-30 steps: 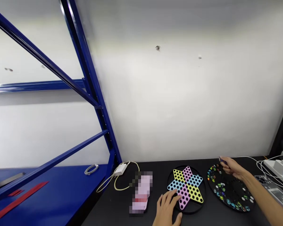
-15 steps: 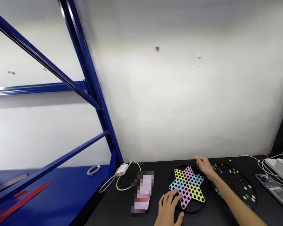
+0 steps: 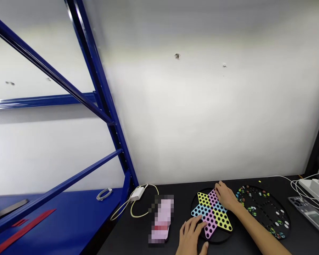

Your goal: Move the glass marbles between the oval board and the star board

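Note:
A Chinese checkers board (image 3: 211, 219), a star of yellow, pink and blue points dotted with black holes, lies in a round black tray on the dark table. My left hand (image 3: 190, 235) rests at its lower left edge, fingers spread, the fingertips over the blue and pink points. Over the board's upper right reaches my right hand (image 3: 225, 196), its fingers bent and pressed together by the pink point; whatever they hold is hidden. Right of the board is a round black tray (image 3: 289, 226) with several coloured and white marbles (image 3: 280, 217) round its inner edge.
Left of the board lies a blurred pink phone-like object (image 3: 163, 216), near a white adapter (image 3: 137, 193) with a yellowish cable. At the right are a grey device (image 3: 312, 214) and a white power strip (image 3: 317, 187) with cables. A blue rack (image 3: 102, 88) stands to the left.
My right hand has come down and slightly left, from above the gap between the trays onto the board's upper right. More marbles now show. My left hand stays at the board.

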`<state>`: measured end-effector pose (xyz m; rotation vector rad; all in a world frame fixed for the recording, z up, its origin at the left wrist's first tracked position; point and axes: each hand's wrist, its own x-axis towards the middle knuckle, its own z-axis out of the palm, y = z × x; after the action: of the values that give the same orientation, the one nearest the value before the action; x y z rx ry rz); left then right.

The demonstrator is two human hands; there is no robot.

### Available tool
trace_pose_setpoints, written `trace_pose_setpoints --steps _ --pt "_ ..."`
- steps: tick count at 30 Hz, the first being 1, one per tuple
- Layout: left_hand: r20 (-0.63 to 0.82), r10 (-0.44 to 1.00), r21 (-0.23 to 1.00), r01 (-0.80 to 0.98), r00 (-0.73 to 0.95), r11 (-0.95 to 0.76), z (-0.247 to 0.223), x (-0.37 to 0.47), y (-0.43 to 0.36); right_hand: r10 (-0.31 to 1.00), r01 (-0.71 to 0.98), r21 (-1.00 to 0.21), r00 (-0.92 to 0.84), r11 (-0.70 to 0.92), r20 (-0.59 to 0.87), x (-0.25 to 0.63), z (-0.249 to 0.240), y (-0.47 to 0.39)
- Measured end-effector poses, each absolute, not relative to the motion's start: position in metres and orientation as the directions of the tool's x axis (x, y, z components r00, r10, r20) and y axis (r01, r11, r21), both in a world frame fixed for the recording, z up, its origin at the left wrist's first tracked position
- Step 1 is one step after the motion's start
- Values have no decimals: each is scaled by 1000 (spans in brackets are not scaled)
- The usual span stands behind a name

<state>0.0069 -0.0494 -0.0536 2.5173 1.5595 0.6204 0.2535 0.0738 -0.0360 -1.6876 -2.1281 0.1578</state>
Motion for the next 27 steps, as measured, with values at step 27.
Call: trace_pose_setpoints --steps 27 --pt "238 883 335 820 404 -465 -43 8 -52 923 734 -673 318 -93 219 397 -54 50"
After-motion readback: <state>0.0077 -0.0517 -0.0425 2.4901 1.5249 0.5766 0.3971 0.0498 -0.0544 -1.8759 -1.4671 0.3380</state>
